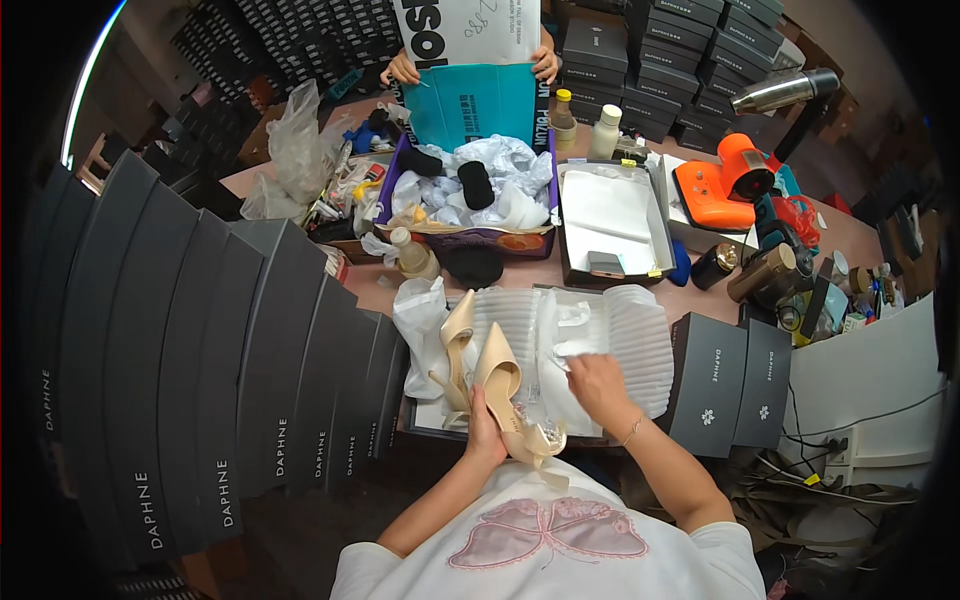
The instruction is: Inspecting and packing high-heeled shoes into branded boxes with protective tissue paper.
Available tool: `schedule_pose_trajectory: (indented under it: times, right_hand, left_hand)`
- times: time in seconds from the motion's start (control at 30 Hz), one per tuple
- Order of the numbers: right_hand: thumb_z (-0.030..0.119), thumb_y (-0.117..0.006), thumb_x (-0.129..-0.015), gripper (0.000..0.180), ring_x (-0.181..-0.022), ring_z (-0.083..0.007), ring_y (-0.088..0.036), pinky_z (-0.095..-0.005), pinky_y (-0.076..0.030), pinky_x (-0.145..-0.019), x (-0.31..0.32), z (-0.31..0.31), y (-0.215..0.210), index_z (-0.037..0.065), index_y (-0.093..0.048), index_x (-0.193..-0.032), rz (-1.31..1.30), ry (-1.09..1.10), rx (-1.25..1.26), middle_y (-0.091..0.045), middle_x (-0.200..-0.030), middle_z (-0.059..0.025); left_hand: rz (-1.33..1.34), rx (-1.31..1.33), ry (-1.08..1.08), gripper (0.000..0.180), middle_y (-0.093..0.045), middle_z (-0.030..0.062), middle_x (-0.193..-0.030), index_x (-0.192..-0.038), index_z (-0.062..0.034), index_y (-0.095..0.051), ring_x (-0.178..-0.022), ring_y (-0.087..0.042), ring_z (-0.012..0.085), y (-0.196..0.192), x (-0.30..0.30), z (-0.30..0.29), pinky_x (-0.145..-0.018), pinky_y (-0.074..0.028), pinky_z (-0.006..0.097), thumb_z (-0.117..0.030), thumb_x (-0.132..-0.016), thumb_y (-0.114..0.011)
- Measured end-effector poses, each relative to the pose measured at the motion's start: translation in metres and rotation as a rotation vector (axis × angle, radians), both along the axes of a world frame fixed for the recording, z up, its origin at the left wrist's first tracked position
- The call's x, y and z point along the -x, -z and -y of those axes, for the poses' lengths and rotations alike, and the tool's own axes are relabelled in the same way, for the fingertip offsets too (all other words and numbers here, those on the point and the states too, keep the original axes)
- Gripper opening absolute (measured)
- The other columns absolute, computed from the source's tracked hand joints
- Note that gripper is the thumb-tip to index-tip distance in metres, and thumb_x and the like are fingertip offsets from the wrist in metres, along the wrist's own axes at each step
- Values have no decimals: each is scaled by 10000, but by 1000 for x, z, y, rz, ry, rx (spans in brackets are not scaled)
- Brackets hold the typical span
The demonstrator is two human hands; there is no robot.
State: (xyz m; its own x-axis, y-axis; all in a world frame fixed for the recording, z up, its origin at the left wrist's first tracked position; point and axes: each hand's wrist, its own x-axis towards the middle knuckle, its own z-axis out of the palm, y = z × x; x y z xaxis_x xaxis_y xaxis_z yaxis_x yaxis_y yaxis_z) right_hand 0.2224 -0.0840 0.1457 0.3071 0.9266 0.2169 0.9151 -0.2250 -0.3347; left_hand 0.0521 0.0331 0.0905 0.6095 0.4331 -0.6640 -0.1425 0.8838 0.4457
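Observation:
My left hand [487, 432] is closed around the side of a beige pointed-toe high-heeled shoe [497, 365], whose ankle end with shiny trim points toward me. Close beside it on the left rests a second beige shoe [457, 330], toe pointing away. My right hand [603, 390] has its fingers curled together at a white wrapping sheet [562, 385]; its fingertips are partly hidden. Both hands are over an open shoebox [425, 416] lined with ribbed clear air-cushion wrap [640, 345]. A crumpled white plastic bag [418, 325] lies at its left.
Tall stacks of dark grey shoeboxes [255, 350] rise at left, with more boxes [708, 375] at right. Across the table, another person's hands [403, 68] hold a blue-and-white carton [480, 100] behind a purple box [480, 243] of crumpled plastic. An orange device [715, 192] stands far right.

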Motion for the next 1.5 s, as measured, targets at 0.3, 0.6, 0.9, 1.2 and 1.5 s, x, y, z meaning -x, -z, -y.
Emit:
schedule_pose_trajectory:
  times: [0.3,0.6,0.9,1.2,1.5]
  right_hand:
    - [446,-380,-960,529,-894,-416,-505,-466,-343,-899,28,-61,47,-43,-562,-1050,-392,-225,126,-540,-1043,-254]
    - [495,-367,-936,555,-989,-425,-487,-508,-335,-875,74,-53,13,-2,-614,-925,-701,-151,52,-561,-995,-265]
    - [533,-338,-946,635,-917,-422,-472,-475,-351,-813,73,-76,5,-36,-614,-891,-702,-118,153,-531,-896,-254]
    - [516,-393,-944,715,-1255,-442,-340,-575,-178,-1075,72,-31,-11,-57,-313,-1366,-713,-249,56,-364,-1325,-306]
    - [526,-456,-904,710,-1253,-467,-317,-537,-168,-1093,68,-28,-15,-66,-408,-1294,-699,-352,-84,-405,-1254,-314]
  left_hand:
    - [131,-265,47,673,-239,75,-1486,-1424,-148,-181,-1358,-288,230,-30,-17,36,-1105,-276,396,-605,-953,-324]
    - [-45,-177,353,508,-509,82,-1197,-1328,-108,-370,-1097,-535,203,-20,-19,-53,-925,-456,388,-481,-985,-398]
    - [-107,-349,286,519,-504,49,-1151,-1408,-84,-315,-972,-529,155,-33,-25,-70,-849,-469,300,-399,-1006,-408]
    - [-45,-454,400,548,-510,50,-1153,-1437,-72,-291,-970,-523,116,-40,-33,-61,-833,-465,256,-356,-999,-457]
    - [43,-368,415,455,-577,80,-1006,-1391,-103,-352,-879,-595,156,-38,-28,-51,-779,-520,298,-353,-1014,-405]
